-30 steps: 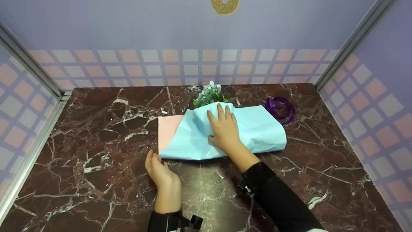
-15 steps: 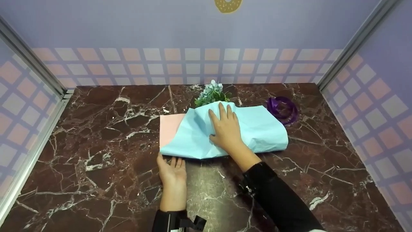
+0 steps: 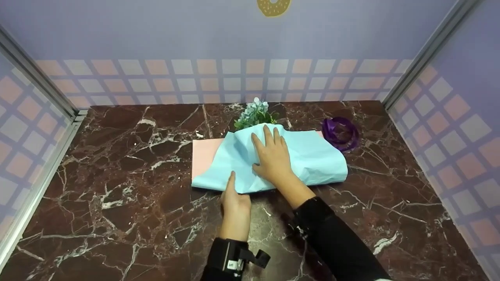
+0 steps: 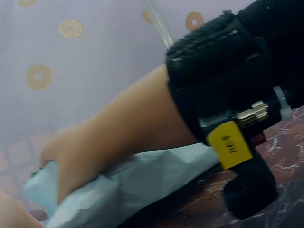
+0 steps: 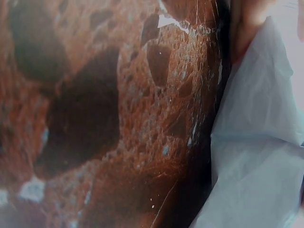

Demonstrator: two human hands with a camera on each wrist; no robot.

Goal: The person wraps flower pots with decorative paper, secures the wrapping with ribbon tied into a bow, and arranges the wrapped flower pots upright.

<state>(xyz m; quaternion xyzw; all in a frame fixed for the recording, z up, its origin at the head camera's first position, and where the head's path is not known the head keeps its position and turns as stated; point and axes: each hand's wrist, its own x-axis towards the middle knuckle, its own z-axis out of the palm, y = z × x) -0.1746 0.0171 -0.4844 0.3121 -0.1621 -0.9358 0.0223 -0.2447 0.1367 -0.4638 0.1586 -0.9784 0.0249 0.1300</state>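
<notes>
A light blue sheet of wrapping paper (image 3: 316,164) lies folded over a pink sheet (image 3: 203,154) on the table. Sprigs of pale blue artificial flowers (image 3: 254,111) with green leaves poke out past its far edge; their stems are hidden. My right hand (image 3: 273,158) presses on the middle of the blue paper, fingers spread. At the near edge my left hand (image 3: 236,205) grips the paper, thumb on top and other fingers out of sight beneath. In the left wrist view that hand (image 4: 90,152) is blurred against the crumpled blue paper (image 4: 156,175).
A coil of purple ribbon (image 3: 332,134) lies by the right far corner of the paper. The dark marbled tabletop (image 3: 117,175) runs back to a wall (image 3: 175,39) with a checked band, and side walls stand left and right.
My left hand has moved right along the near edge, from the left corner to near the middle, and its thumb now lies over the paper. My right hand has stayed in place.
</notes>
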